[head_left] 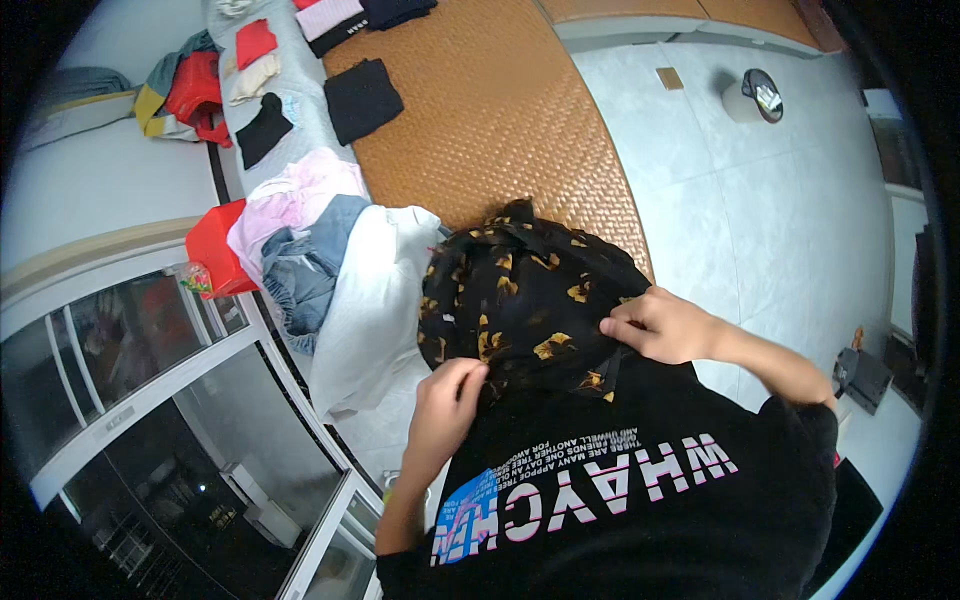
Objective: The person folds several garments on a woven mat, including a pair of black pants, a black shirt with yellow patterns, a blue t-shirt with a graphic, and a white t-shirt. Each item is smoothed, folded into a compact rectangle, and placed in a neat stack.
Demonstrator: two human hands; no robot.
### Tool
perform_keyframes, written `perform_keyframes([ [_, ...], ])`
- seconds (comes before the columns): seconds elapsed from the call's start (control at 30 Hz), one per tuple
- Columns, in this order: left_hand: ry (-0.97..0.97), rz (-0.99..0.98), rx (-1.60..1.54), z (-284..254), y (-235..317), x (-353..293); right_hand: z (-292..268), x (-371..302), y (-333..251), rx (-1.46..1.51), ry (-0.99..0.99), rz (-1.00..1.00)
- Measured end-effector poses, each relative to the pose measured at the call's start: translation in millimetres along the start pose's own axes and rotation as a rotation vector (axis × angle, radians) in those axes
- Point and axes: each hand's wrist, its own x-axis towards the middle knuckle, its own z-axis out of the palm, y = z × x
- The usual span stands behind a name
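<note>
A black sheer garment with yellow leaf-like prints [540, 290] lies bunched on the near end of the woven mat, close against my body. My left hand [447, 395] pinches its near left edge between thumb and fingers. On the right side, my right hand [655, 325] grips the cloth with the fingers curled and the thumb on top. Between the two hands the near edge hangs loosely in front of my black printed T-shirt. The garment's full shape is hidden by its folds.
White cloth [375, 300], denim [305, 260] and pink clothing [295, 195] lie piled at left beside a red box [222, 250]. A folded black garment [364, 100] rests on the woven mat [480, 110]. A small bin [745, 100] stands on the tiled floor at right.
</note>
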Motion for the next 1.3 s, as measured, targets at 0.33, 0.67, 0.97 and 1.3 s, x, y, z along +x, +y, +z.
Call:
perform_keyframes([
  [0.33,-0.419,-0.556,-0.177,-27.3,-39.6,10.0,-18.8,9.0,-8.8,-0.215,0.229,-0.359],
  [0.67,-0.58,-0.229,-0.236,-56.4,-18.0,5.4,-36.7,-1.2,-13.7,-0.265,-0.005,-0.383],
  [0.97,-0.223,0.026,-0.314,-41.7,-22.8,-21.9,-18.5,0.7,-2.8,0.048,0.339,-0.711],
  [1.3,-0.269,0.636,-0.301,-111.4,32.7,-46.3,-53.1,-51.9,-42.1,-0.177,0.323,-0.881],
])
